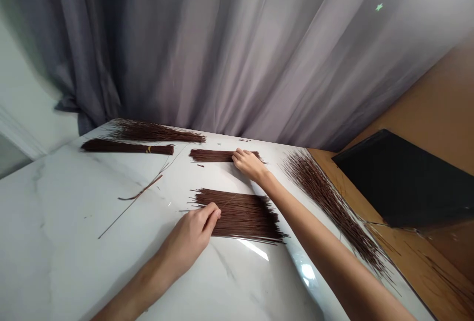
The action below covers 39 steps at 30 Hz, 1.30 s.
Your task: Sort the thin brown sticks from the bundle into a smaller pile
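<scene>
Above the left part of a wide layer of thin brown sticks (244, 215), my left hand (200, 224) is closed in a pinch. A faint thin stick runs up and to the right from its fingertips. Farther back, my right hand (248, 163) rests at the right part of a smaller row of brown sticks (211, 155). Its fingers are curled closed on or just over that row, and their tips are hidden, so what they grip cannot be made out. Both stick groups lie sideways on the white marbled table (92, 271).
At the back left lie a tied brown bundle (118, 146) with a yellow band and a loose spread bundle (159, 132). Stray sticks (142, 190) cross nearby. Another long bundle (326, 197) lies along the right edge, beside a black panel (403, 178). A grey curtain (222, 54) hangs behind.
</scene>
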Tool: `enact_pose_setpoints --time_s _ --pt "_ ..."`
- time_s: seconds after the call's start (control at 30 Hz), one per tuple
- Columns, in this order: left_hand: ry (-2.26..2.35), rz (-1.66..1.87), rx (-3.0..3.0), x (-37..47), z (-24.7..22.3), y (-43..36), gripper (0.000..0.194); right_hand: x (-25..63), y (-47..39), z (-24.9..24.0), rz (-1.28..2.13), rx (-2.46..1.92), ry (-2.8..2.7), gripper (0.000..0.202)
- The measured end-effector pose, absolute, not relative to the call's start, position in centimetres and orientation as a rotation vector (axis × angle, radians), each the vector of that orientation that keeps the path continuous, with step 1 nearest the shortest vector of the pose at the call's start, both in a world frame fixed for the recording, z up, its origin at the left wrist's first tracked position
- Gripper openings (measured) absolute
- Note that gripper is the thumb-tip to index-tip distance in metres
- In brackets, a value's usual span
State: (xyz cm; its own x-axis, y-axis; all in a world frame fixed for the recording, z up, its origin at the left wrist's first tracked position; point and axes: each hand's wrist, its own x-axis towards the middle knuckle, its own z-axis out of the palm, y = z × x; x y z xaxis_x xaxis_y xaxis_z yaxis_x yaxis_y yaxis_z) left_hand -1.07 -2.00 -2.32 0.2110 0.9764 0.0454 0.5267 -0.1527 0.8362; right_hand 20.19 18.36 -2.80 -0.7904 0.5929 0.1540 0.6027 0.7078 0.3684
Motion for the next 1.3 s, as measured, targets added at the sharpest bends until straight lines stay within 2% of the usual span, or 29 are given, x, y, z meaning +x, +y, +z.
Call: enact_pose_setpoints --time_s 0.37,0.47,0.57,0.7,0.87,1.3 --pt "1.423 0.698 1.854 -1.2 -1.8 -2.0 0.032 20.7 17.4 0.8 -0.413 -1.121 -2.642 0.018" --pt "1.428 0.760 1.833 -1.4 -1.7 -1.9 0.030 21.2 14.6 2.4 -0.313 -1.141 -2.506 0.022" --pt "1.401 0.799 1.755 -1.5 -1.4 -1.9 0.029 21.3 9.6 3.1 -0.173 -1.167 -2.356 0.017" --pt "1.346 0.829 1.650 -1.2 -1.0 -2.0 0.026 20.3 2.1 1.0 0.097 -1.207 -2.199 0.008" --pt "1.238 0.883 1.536 -1.0 -1.4 -2.0 0.028 18.3 -2.5 -2.3 0.439 -1.272 -1.985 0.008" --pt "1.199 0.897 1.396 -1.2 -1.1 -1.4 0.035 17.5 -3.7 -3.1 0.658 -1.184 -1.919 0.010"
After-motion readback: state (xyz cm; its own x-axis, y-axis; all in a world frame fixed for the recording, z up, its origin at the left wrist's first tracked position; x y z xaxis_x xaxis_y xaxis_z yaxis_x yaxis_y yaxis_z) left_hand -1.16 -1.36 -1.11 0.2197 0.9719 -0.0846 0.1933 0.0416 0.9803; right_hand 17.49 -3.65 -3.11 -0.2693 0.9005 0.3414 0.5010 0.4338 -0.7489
